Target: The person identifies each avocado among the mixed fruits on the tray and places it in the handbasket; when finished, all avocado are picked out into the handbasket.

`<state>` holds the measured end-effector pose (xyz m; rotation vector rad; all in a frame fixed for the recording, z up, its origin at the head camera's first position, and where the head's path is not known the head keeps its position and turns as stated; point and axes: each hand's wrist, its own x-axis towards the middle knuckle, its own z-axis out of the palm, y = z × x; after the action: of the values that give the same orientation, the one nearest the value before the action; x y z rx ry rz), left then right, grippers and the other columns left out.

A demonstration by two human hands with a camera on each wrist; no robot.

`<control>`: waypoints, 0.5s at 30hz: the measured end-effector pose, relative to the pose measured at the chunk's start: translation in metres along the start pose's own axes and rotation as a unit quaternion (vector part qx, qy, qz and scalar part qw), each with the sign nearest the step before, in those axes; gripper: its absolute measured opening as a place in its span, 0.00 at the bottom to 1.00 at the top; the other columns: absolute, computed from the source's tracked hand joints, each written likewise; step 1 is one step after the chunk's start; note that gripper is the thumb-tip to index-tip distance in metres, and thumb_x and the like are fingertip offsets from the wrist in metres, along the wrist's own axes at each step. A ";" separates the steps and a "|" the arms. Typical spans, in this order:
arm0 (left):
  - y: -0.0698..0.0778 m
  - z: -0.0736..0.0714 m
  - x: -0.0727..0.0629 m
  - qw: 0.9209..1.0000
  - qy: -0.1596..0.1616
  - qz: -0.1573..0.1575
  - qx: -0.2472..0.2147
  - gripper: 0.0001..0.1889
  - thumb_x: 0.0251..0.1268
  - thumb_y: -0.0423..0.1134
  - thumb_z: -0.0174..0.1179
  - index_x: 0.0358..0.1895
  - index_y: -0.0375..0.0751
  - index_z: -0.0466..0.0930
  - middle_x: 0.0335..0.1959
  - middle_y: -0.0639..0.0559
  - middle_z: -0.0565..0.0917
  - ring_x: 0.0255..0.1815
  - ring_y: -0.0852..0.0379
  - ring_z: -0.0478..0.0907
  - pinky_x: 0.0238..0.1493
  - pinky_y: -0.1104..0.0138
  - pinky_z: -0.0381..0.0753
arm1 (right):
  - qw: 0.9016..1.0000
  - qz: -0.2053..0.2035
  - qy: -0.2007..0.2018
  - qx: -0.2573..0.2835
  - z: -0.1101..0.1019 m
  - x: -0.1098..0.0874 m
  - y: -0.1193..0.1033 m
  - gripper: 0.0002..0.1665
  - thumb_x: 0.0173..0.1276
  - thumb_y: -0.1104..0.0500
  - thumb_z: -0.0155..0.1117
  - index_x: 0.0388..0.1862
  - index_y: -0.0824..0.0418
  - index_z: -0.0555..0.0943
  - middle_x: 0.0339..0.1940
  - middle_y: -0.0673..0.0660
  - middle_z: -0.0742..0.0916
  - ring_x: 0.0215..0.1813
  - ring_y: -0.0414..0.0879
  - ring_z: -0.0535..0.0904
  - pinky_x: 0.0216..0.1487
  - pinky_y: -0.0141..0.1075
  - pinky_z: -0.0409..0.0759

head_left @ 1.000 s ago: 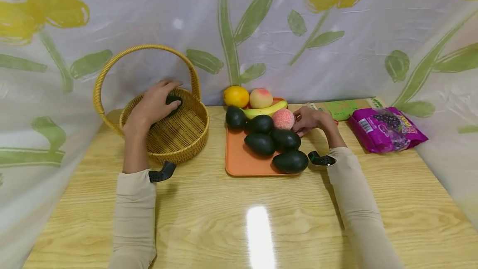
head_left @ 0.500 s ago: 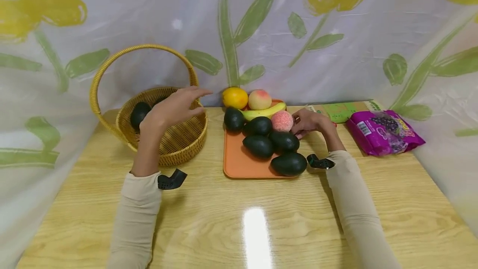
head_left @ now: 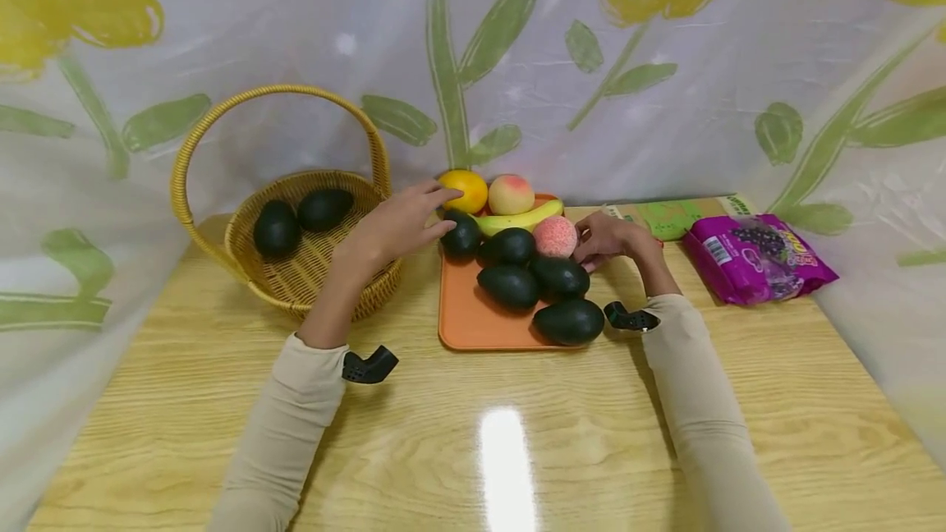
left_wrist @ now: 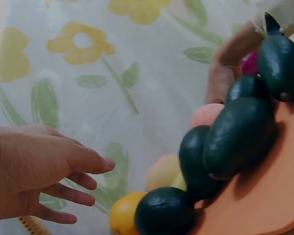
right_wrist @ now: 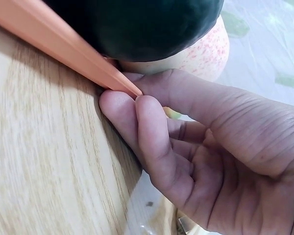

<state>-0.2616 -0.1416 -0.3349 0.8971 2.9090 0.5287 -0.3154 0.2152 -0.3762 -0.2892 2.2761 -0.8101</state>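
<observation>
My left hand [head_left: 395,227] is in the air between the basket and the tray, fingers spread and holding nothing. Its fingertips are near the orange-yellow fruit [head_left: 464,187] and the leftmost avocado [head_left: 461,240]; the left wrist view shows a gap between hand [left_wrist: 49,169] and avocado [left_wrist: 165,211]. My right hand [head_left: 609,238] pinches the right edge of the orange tray [head_left: 480,323], thumb above and fingers below, as the right wrist view shows. Several dark avocados lie on the tray with a banana [head_left: 521,220], a speckled pink peach [head_left: 556,236] and a paler peach [head_left: 512,194].
A wicker basket [head_left: 318,257] with a tall handle stands at the left, holding two avocados [head_left: 277,230]. At the right lie a purple grape-printed bag [head_left: 757,259] and a flat green package [head_left: 676,217]. A flower-printed curtain [head_left: 296,6] hangs behind the wooden table [head_left: 414,433].
My left hand has let go of an avocado in the basket and moved right, out of the basket to the tray's left side. My right hand has stayed at the tray's edge.
</observation>
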 end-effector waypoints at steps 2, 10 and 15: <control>0.001 0.005 0.003 1.000 0.002 0.004 0.009 0.29 0.79 0.45 0.60 0.77 0.41 0.69 0.74 0.35 0.73 0.70 0.37 0.76 0.73 0.46 0.75 | 1.000 0.007 -0.005 0.008 0.000 0.000 -0.001 0.20 0.63 0.66 0.68 0.52 0.71 0.77 0.37 0.55 0.81 0.31 0.40 0.82 0.38 0.31 0.86; 0.010 0.025 0.014 0.997 -0.019 0.018 0.067 0.29 0.79 0.44 0.61 0.77 0.43 0.70 0.76 0.34 0.71 0.72 0.36 0.74 0.72 0.43 0.75 | 1.000 0.016 0.000 0.005 0.000 0.007 0.007 0.23 0.63 0.65 0.68 0.56 0.71 0.77 0.38 0.56 0.81 0.32 0.39 0.81 0.37 0.30 0.86; 0.015 0.032 0.019 0.996 -0.036 -0.003 0.083 0.30 0.79 0.45 0.60 0.79 0.46 0.67 0.80 0.37 0.66 0.81 0.37 0.63 0.79 0.39 0.65 | 1.000 0.007 -0.002 0.001 -0.002 0.000 0.000 0.21 0.62 0.66 0.68 0.54 0.71 0.77 0.37 0.56 0.82 0.32 0.40 0.82 0.38 0.31 0.86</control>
<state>-0.2641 -0.1093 -0.3592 0.9042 2.9218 0.2498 -0.3165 0.2164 -0.3749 -0.2740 2.2718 -0.8040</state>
